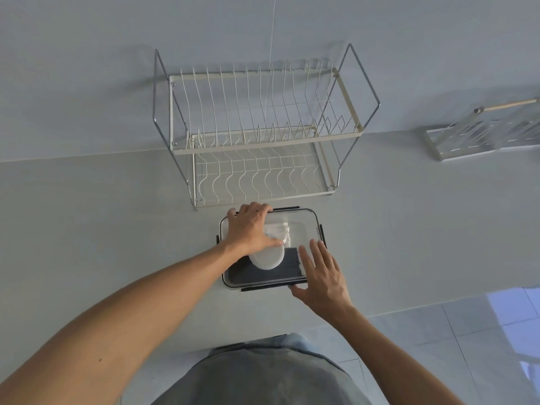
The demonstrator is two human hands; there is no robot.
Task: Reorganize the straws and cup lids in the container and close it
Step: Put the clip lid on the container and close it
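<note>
Left hand (pixel 251 226) flat on clear container (pixel 311 226) lid, right hand (pixel 321 273) spread at near corner. Light, rigid, slick plastic; press the edges, then snap the latches.

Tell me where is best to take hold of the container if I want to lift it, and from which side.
Probably by its two short ends, one hand from the left and one from the right. The container lies flat and wide, and its clear lid looks already on. The left hand and right hand rest on top, so a grip from above would only press the lid.
</note>
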